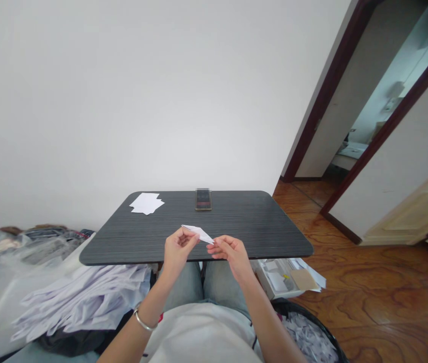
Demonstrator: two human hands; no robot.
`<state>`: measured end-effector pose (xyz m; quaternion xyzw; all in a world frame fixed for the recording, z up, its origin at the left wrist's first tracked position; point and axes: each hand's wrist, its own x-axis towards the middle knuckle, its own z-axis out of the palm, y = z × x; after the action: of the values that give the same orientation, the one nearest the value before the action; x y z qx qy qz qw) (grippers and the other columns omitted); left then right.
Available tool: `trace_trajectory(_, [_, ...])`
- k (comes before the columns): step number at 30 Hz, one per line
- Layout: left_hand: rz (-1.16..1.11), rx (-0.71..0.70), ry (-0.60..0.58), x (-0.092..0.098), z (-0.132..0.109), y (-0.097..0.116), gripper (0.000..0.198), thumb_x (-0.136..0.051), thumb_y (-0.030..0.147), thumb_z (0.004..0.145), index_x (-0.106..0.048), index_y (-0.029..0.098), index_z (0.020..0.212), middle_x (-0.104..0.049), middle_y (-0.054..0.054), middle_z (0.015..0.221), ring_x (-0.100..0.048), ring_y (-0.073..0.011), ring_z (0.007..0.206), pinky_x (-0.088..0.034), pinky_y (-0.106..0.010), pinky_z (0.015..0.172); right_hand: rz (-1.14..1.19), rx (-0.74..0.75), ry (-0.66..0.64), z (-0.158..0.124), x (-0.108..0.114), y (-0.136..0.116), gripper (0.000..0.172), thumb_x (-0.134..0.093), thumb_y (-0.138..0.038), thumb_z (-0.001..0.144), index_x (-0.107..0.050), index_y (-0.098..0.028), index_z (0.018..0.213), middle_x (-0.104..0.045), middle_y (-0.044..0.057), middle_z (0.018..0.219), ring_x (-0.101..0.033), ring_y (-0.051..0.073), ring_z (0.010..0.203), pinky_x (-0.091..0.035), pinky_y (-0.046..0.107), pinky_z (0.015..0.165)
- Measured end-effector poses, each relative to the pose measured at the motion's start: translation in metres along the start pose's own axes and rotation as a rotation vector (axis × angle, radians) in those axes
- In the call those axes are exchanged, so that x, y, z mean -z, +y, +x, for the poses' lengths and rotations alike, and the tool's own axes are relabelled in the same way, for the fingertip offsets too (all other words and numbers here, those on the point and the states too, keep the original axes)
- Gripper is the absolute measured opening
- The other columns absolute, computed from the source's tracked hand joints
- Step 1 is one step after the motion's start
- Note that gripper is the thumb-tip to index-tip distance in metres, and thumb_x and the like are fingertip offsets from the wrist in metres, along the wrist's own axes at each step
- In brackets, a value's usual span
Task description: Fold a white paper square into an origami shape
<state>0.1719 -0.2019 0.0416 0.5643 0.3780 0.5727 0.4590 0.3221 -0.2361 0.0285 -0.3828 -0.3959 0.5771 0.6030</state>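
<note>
A small folded white paper (198,233) is held in the air above the near edge of a dark grey wood-grain table (244,222). My left hand (178,249) pinches its left end between thumb and fingers. My right hand (231,253) holds its pointed right end at the fingertips. Farther off on the table lie a few loose white paper sheets (146,203) and a smartphone (203,199), both out of reach of my fingers. A metal bangle (143,320) circles my left wrist.
Below the table on the right, a tray of papers (285,278) sits beside a dark bin of paper scraps (308,335). A heap of white paper or fabric (81,302) lies on plastic at left. Wooden flooring (373,297) and a doorway (365,101) lie right.
</note>
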Motion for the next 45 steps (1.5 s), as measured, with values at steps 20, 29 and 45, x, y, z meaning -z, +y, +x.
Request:
trace_trajectory(20, [0.003,0.000,-0.047,-0.002,-0.004,0.006,0.015,-0.065,0.027,0.067,-0.060,0.013,0.068,-0.063,-0.002,0.067,-0.060,-0.0138,0.064,-0.049,-0.026,0.064,-0.127,0.226,0.044,-0.004,-0.006,0.000,0.018,-0.069,-0.030,0.065,-0.063,-0.018,0.078,-0.067,0.002,0.073,-0.064,0.017,0.069,-0.051,0.025,0.056])
trace_trajectory(29, [0.016,-0.036,-0.073,-0.004,-0.006,0.011,0.013,-0.064,0.025,0.069,-0.059,0.013,0.066,-0.061,-0.001,0.064,-0.058,-0.0127,0.063,-0.046,-0.023,0.063,-0.073,0.174,0.115,-0.001,-0.006,0.001,0.016,-0.073,-0.028,0.060,-0.063,-0.016,0.066,-0.068,0.002,0.062,-0.063,0.015,0.056,-0.051,0.027,0.056])
trace_trajectory(45, [0.081,-0.076,-0.055,-0.004,-0.005,0.009,0.014,-0.064,0.027,0.068,-0.060,0.013,0.066,-0.062,-0.003,0.067,-0.057,-0.0139,0.064,-0.046,-0.023,0.064,-0.067,0.136,0.182,-0.004,-0.011,-0.002,0.010,-0.073,-0.024,0.056,-0.068,-0.017,0.061,-0.066,0.001,0.054,-0.061,0.015,0.053,-0.050,0.027,0.056])
